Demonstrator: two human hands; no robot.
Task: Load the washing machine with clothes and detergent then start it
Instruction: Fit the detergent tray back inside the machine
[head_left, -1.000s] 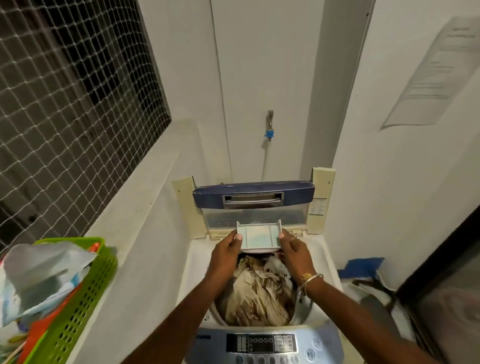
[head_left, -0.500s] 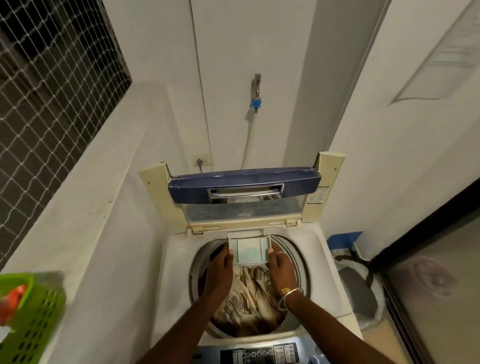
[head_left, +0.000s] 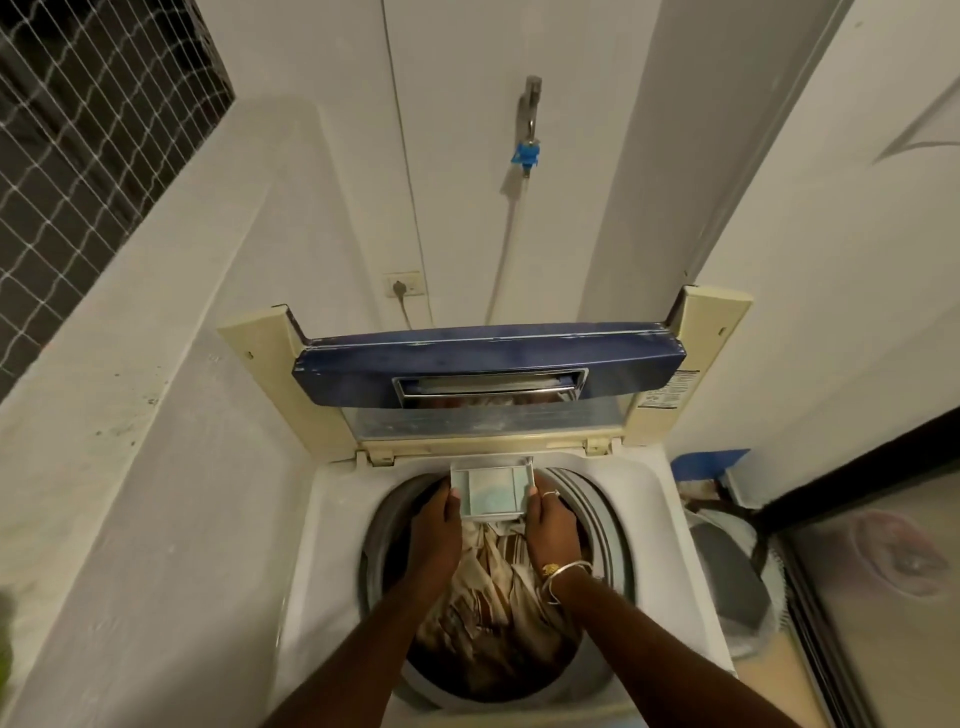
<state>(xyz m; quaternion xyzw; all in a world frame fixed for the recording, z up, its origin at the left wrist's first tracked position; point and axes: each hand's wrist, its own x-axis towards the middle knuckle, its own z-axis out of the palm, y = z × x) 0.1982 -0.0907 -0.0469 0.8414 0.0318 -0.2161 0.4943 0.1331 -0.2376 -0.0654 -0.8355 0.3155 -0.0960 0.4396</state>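
1. The top-loading washing machine (head_left: 332, 519) stands in a narrow white alcove with its lid (head_left: 488, 364) folded upright against the back. The lid's dark blue handle band faces the camera.
2. The detergent drawer (head_left: 491, 493), a small pale tray with a light blue floor and a divider, sits level over the rear edge of the drum opening (head_left: 608, 519). Its far end meets the slot just below the lid hinge.
3. The left hand (head_left: 434, 525) grips the drawer's left side, its thumb lying along the edge. The rest of its fingers are hidden underneath.
4. The right hand (head_left: 553, 525) grips the drawer's right side, with its fingers (head_left: 532, 491) closed against the wall of the tray. It wears a ring (head_left: 549, 493), and a thin bangle (head_left: 563, 571) circles the wrist.
5. The clothes (head_left: 493, 597), brown and cream striped fabric, fill the drum below both forearms.
6. On the back wall a metal tap (head_left: 530, 104) carries a blue connector (head_left: 526, 154). A pale hose (head_left: 506, 244) runs down from it behind the lid.
7. A wall socket (head_left: 404, 284) with a plug in it sits left of the hose.
8. A netted window (head_left: 93, 104) is at upper left, above a white ledge (head_left: 130, 312).
9. A glass door (head_left: 883, 571) with a dark frame stands at the right.
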